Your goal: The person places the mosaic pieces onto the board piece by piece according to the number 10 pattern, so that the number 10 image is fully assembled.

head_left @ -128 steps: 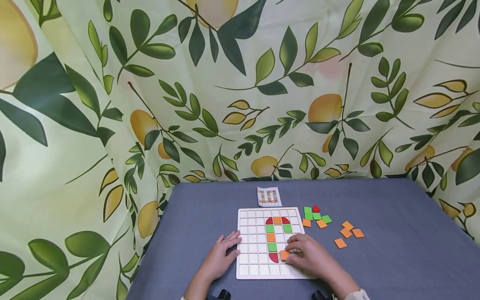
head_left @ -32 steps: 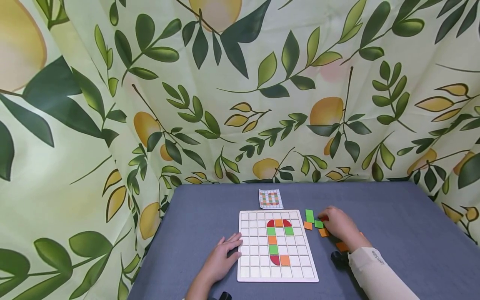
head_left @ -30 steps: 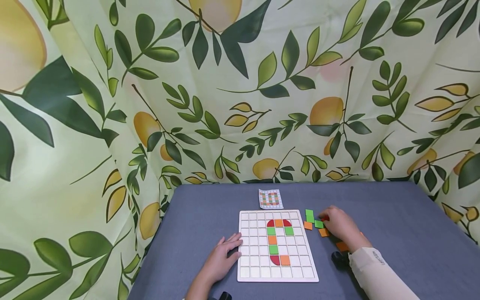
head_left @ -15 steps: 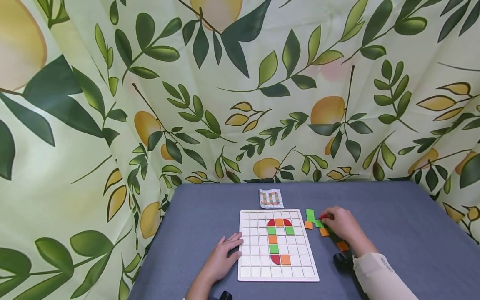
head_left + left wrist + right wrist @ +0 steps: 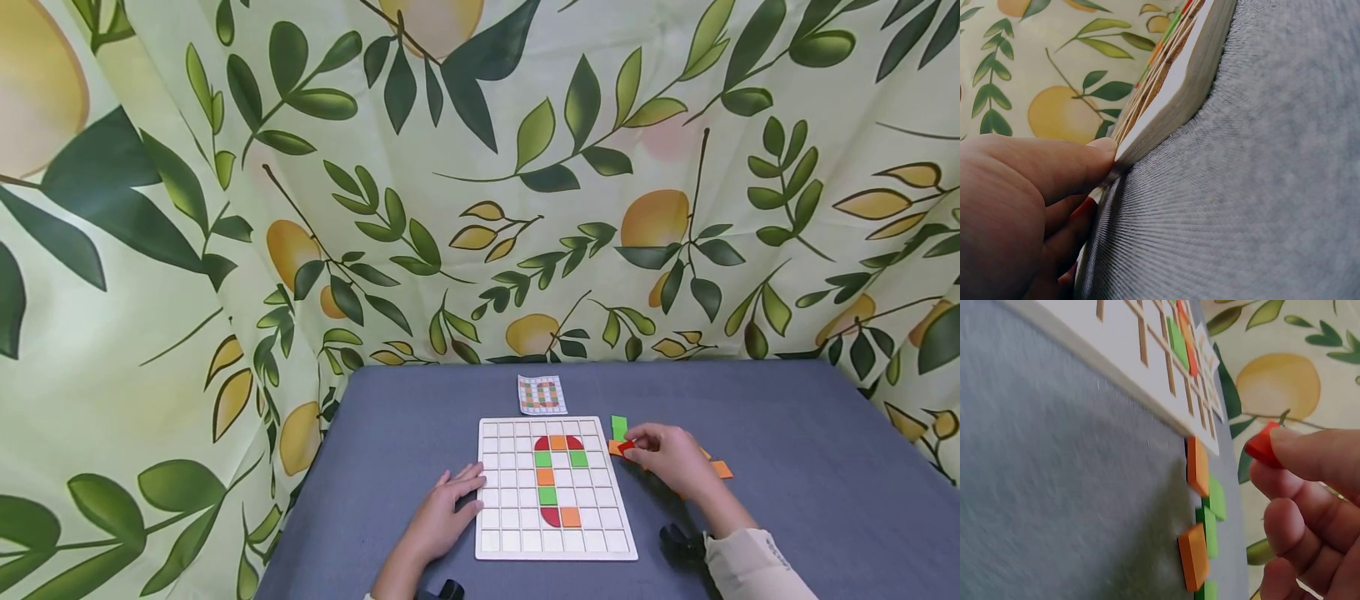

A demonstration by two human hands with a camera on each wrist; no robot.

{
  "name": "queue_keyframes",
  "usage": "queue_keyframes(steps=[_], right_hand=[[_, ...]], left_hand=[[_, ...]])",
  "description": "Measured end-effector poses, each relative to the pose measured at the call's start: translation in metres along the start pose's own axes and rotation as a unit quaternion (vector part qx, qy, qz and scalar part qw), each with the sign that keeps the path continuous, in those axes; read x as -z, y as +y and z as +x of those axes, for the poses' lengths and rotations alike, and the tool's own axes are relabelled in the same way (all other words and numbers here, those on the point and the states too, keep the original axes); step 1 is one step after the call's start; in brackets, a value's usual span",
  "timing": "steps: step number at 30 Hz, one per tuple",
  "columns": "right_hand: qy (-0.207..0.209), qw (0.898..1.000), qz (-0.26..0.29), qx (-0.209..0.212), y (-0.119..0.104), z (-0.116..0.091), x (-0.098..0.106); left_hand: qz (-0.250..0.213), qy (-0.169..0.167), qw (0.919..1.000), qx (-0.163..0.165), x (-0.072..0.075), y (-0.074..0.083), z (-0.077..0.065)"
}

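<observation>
- Right hand (image 5: 667, 457): pinching a red tile (image 5: 1261, 447), thumb against fingers. Tile is up off the worktop (image 5: 825, 500), just right of the board (image 5: 506, 533).
- Left hand (image 5: 446, 517): not gripping; fingers extended, tips and thumb touching the board's left edge.
- Board: white grid, flat on worktop. Pattern in cells: rounded red, orange, rounded red across; one green under each red; left column continues orange, green, rounded red; orange beside that last red.
- Loose orange tiles (image 5: 1194, 556) and green tiles (image 5: 1209, 531) right of board, partly hidden by right hand.
- Printed card (image 5: 542, 395) just beyond board's far edge, coloured grid on it.
</observation>
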State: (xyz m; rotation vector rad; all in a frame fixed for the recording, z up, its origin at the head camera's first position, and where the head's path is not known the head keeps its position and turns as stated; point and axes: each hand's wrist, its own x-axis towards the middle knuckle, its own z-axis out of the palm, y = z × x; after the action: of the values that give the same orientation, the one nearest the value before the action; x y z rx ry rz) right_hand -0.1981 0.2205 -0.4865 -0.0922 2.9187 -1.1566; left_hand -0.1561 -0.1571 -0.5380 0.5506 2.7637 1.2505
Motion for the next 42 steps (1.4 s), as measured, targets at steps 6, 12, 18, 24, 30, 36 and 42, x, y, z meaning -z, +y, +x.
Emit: queue_keyframes(steps=[6, 12, 18, 24, 30, 36, 42], right_hand=[[-0.032, 0.999, 0.025, -0.015, -0.005, -0.007, -0.007], [-0.080, 0.996, 0.033, -0.008, -0.012, -0.015, -0.017], [-0.136, 0.989, 0.063, 0.014, -0.018, -0.021, -0.029], [-0.185, 0.980, 0.073, 0.029, -0.021, -0.026, -0.037], [-0.184, 0.981, 0.059, 0.028, -0.025, -0.030, -0.043], [-0.169, 0.984, 0.034, 0.042, -0.023, -0.032, -0.047], [-0.157, 0.985, 0.026, 0.063, -0.022, -0.032, -0.051]], left_hand=[[-0.001, 0.003, 1.0000, 0.002, 0.000, 0.000, 0.000], [0.001, 0.011, 0.9999, -0.009, 0.000, 0.001, 0.000], [0.003, 0.016, 0.9996, -0.025, 0.000, 0.001, -0.001], [0.001, 0.014, 0.9995, -0.028, -0.001, 0.000, -0.002], [0.000, 0.016, 0.9995, -0.027, -0.001, -0.001, -0.001], [-0.002, 0.015, 0.9995, -0.027, -0.001, -0.002, -0.001], [-0.003, 0.010, 0.9998, -0.018, -0.001, -0.001, -0.001]])
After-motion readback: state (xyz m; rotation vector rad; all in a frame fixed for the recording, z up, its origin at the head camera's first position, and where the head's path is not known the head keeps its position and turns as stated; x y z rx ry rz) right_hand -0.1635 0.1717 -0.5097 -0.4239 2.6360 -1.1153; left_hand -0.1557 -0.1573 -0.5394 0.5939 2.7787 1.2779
